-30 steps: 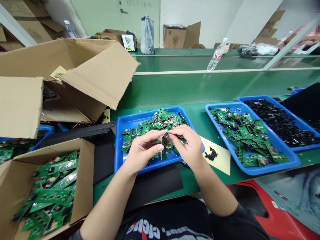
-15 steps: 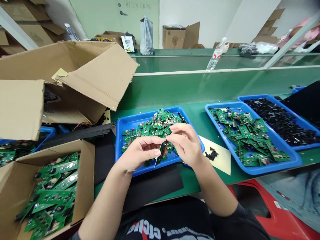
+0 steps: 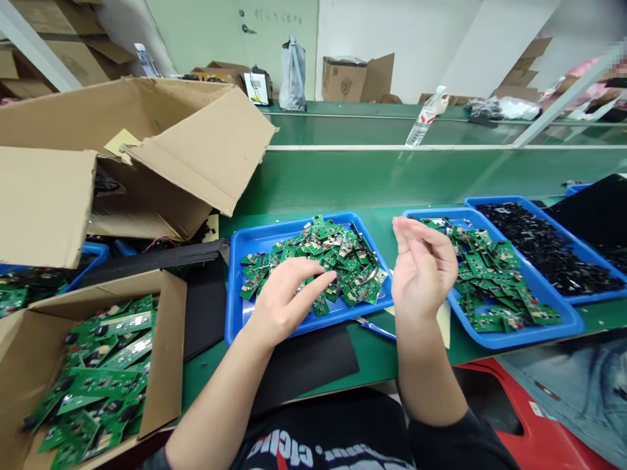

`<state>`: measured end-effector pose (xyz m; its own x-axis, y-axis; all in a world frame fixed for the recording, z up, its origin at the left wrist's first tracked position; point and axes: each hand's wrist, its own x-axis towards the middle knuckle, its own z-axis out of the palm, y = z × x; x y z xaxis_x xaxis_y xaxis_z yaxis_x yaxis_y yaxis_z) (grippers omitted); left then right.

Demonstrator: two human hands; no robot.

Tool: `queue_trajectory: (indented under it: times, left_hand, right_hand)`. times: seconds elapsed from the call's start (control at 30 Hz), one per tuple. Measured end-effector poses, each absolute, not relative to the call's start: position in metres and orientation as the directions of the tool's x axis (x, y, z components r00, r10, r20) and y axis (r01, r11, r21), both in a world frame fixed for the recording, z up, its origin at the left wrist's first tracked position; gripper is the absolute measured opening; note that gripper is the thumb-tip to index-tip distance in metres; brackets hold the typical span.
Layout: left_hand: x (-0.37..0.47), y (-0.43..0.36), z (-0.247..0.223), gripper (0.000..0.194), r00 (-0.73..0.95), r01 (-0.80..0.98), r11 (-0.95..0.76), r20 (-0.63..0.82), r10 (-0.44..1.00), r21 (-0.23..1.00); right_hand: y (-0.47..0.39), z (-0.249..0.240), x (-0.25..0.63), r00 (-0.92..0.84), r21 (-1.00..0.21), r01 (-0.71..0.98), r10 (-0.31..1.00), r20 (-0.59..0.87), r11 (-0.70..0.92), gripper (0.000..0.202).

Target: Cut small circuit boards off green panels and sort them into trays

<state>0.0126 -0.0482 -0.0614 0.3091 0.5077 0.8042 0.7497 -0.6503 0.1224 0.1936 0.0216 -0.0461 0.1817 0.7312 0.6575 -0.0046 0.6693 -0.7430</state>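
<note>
My left hand (image 3: 287,297) reaches over the middle blue tray (image 3: 308,219), thumb and index finger apart above the loose green circuit boards (image 3: 318,248). No board shows between those fingers. Raised at the gap between two trays, my right hand (image 3: 424,267) has its fingers loosely bent and nothing visible in it. Behind that hand is the right-hand blue tray (image 3: 509,339), with more circuit boards (image 3: 494,274) in it. A yellowish card (image 3: 443,323) lies mostly hidden under my right hand and wrist. A blue-handled tool (image 3: 377,328) lies at the middle tray's near edge.
To the left stands a carton (image 3: 164,352) of circuit boards, with a larger open carton (image 3: 196,143) behind. A third blue tray (image 3: 543,209) at far right holds small black parts. A water bottle (image 3: 424,121) stands on the ledge. Black sheets (image 3: 308,365) lie in front.
The circuit board that both hands held has left my left hand. My right hand has moved right and up, and my left hand has opened over the middle tray. The blue-handled tool has come into sight.
</note>
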Motion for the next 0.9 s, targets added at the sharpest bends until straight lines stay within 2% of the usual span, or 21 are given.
queue_trajectory:
  times: [0.1,0.17,0.3,0.4,0.5,0.67,0.9]
  left_hand:
    - [0.012,-0.049,-0.061,0.038,0.346,0.749,-0.66,0.811,0.471,0.063]
    - [0.011,-0.048,-0.061,0.037,0.351,0.756,-0.653,0.815,0.461,0.043]
    - [0.01,-0.047,-0.06,0.035,0.345,0.765,-0.643,0.823,0.45,0.031]
    - [0.011,-0.047,-0.058,0.029,0.317,0.786,-0.618,0.839,0.443,0.03]
    - [0.011,-0.047,-0.056,0.021,0.288,0.804,-0.593,0.848,0.445,0.038]
    - [0.011,-0.046,-0.058,0.016,0.245,0.805,-0.589,0.865,0.437,0.069]
    - [0.012,-0.045,-0.065,0.012,0.191,0.818,-0.561,0.861,0.471,0.125]
  right_hand:
    - [0.018,-0.044,0.196,-0.099,-0.85,-0.008,0.845,0.525,0.527,0.019]
    - [0.015,-0.043,0.196,-0.33,-0.914,0.008,0.864,0.38,0.405,0.018]
    - [0.011,-0.041,0.195,-0.593,-0.979,0.035,0.793,0.139,0.199,0.021]
    - [0.01,-0.04,0.193,-0.676,-0.991,0.039,0.734,0.067,0.126,0.024]
    - [0.008,-0.041,0.191,-0.691,-0.986,0.03,0.716,0.099,0.166,0.025]
    - [0.002,-0.043,0.189,-0.626,-0.929,0.053,0.737,0.256,0.367,0.021]
    - [-0.005,-0.042,0.183,-0.649,-0.83,0.038,0.645,0.403,0.557,0.027]
